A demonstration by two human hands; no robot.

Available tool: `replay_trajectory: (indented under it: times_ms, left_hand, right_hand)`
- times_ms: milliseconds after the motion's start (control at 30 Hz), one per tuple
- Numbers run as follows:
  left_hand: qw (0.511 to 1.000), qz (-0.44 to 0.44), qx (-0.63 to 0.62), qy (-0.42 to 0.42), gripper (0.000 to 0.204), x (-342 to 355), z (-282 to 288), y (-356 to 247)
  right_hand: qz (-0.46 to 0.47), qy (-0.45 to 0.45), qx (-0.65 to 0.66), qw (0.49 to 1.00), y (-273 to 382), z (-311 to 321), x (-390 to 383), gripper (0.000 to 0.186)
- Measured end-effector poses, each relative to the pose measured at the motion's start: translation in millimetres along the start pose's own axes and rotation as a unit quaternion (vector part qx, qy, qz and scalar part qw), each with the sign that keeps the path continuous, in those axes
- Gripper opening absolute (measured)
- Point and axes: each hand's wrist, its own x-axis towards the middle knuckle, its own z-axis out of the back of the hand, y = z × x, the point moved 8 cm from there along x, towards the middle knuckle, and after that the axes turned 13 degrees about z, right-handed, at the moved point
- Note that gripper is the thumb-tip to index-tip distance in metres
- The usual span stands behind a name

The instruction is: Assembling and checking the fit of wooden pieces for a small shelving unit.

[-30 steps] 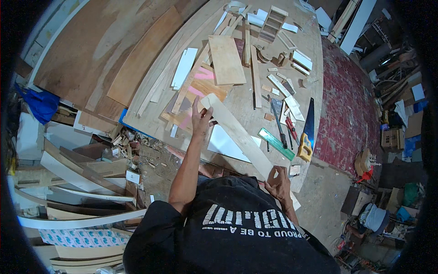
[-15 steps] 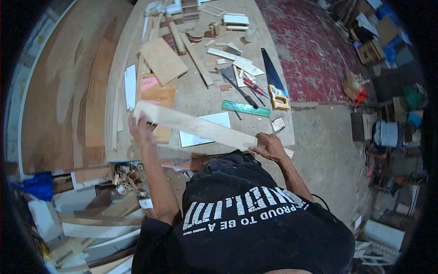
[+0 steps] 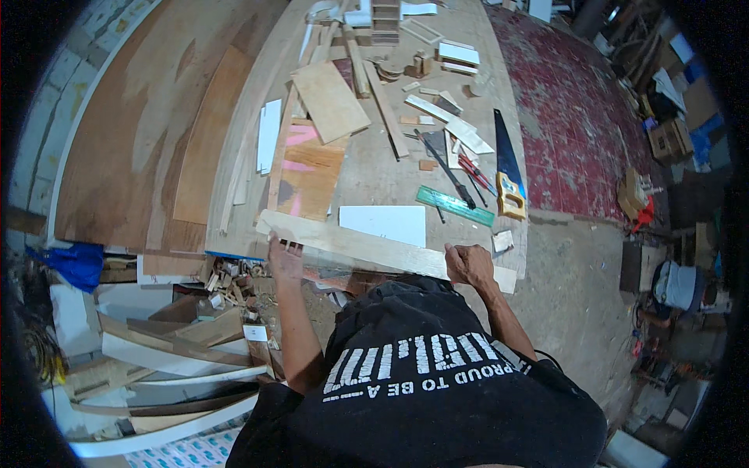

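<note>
A long pale wooden board (image 3: 358, 244) lies crosswise along the near edge of the worktable (image 3: 511, 90). My left hand (image 3: 287, 259) grips it near its left end, fingers curled at the board. My right hand (image 3: 470, 265) is closed on it toward the right end, which sticks out beyond the hand. Just past the board are a white panel (image 3: 381, 226), an orange plywood piece with pink marks (image 3: 315, 175) and a green ruler (image 3: 455, 205). A hand saw with yellow handle (image 3: 510, 195) lies at the right beside red-handled tools (image 3: 476, 171).
A light plywood panel (image 3: 331, 101) and wood offcuts cover the far tabletop. Large plywood sheets (image 3: 117, 140) stand at the left, curved strips and scraps (image 3: 172, 351) at lower left. A red floor area (image 3: 569, 132) and cluttered boxes (image 3: 669, 140) are at the right.
The board has turned from a steep slant to nearly crosswise and moved down toward my body at the table's front edge, with both hands on it. The view has also swung.
</note>
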Motion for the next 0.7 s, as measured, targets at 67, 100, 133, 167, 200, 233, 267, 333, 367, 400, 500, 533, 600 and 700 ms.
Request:
replay_trajectory:
  times_ms: [67, 100, 133, 167, 200, 233, 267, 333, 367, 400, 500, 533, 600, 700]
  left_hand:
    - [0.999, 0.011, 0.031, 0.004, 0.049, -5.1, -5.1, 18.8]
    - [1.000, 0.007, 0.027, 0.003, 0.049, -5.9, -4.9, 22.6]
    - [0.999, 0.033, 0.013, -0.007, 0.051, -2.3, 4.1, 31.0]
    - [0.998, 0.065, 0.000, -0.013, 0.053, 0.2, 2.0, 42.6]
    - [0.994, 0.083, 0.054, -0.056, 0.053, 5.6, 1.1, 52.5]
    - [0.994, 0.076, 0.047, -0.058, 0.053, 16.7, 13.3, 55.0]
    - [0.988, 0.101, 0.056, -0.103, 0.050, 31.5, 49.3, 60.8]
    - [0.978, 0.111, 0.106, -0.140, 0.045, 47.0, 65.5, 80.4]
    - [0.979, 0.109, 0.104, -0.141, 0.045, 54.9, 66.2, 83.1]
    - [0.988, 0.125, 0.050, -0.079, 0.043, 65.4, 57.8, 87.8]
    - [0.989, 0.143, -0.006, -0.048, 0.039, 81.3, 34.2, 95.8]
    - [0.987, 0.143, -0.004, -0.075, 0.037, 84.1, 27.1, 96.2]
    - [0.987, 0.147, 0.009, -0.059, 0.036, 81.2, 14.1, 90.7]
    - [0.990, 0.125, 0.061, 0.006, 0.035, 63.0, -21.6, 83.0]
  right_hand:
    - [-0.010, 0.012, -0.005, 1.000, -3.1, 0.3, 2.6, 0.058]
    - [-0.029, 0.020, -0.009, 0.999, -6.7, 0.4, 2.2, 0.059]
    - [-0.049, 0.039, 0.000, 0.998, -8.0, -0.5, 1.6, 0.059]
    - [-0.046, 0.038, -0.004, 0.998, -14.4, 0.0, -1.1, 0.059]
    - [-0.059, 0.011, 0.019, 0.998, -25.0, 2.1, -6.5, 0.061]
    - [-0.062, -0.011, 0.046, 0.997, -27.1, 3.0, -8.2, 0.062]
    - [-0.068, -0.012, 0.061, 0.996, -20.9, 1.9, -8.0, 0.063]
    - [-0.093, -0.022, 0.060, 0.994, -29.7, 1.6, -16.1, 0.063]
    - [-0.124, -0.037, 0.063, 0.990, -38.1, 3.3, -22.0, 0.062]
    - [-0.140, -0.048, 0.084, 0.985, -44.6, 4.3, -24.7, 0.061]
    - [-0.188, -0.057, 0.115, 0.974, -67.0, 2.1, -39.7, 0.062]
    - [-0.194, -0.070, 0.122, 0.971, -73.8, 3.4, -43.6, 0.064]
    - [-0.202, -0.087, 0.121, 0.968, -84.0, 2.7, -52.6, 0.065]
    - [-0.207, -0.113, 0.135, 0.962, -99.8, -1.5, -62.4, 0.066]
